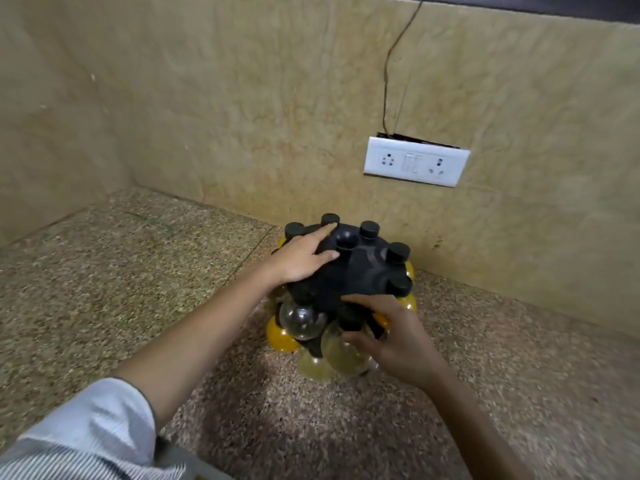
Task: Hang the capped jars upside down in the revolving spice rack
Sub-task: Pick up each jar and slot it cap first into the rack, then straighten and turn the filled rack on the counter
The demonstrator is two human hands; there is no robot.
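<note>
A speckled stone counter [138, 271] meets a tan wall [242, 98] carrying a white socket plate [416, 161] with a thin cable [393, 67] running up from it. Near the corner stands the black revolving spice rack [363, 268], jar caps [398, 252] poking up around its domed top, rounded jars hanging beneath. The left hand [301, 259], sleeve [86, 427] rolled back, lies flat and unclenched on the dome's near-left side. The right hand [391, 336] grasps a clear yellowish jar [341, 351] at the rack's lower front, tilted against its neighbours.
</note>
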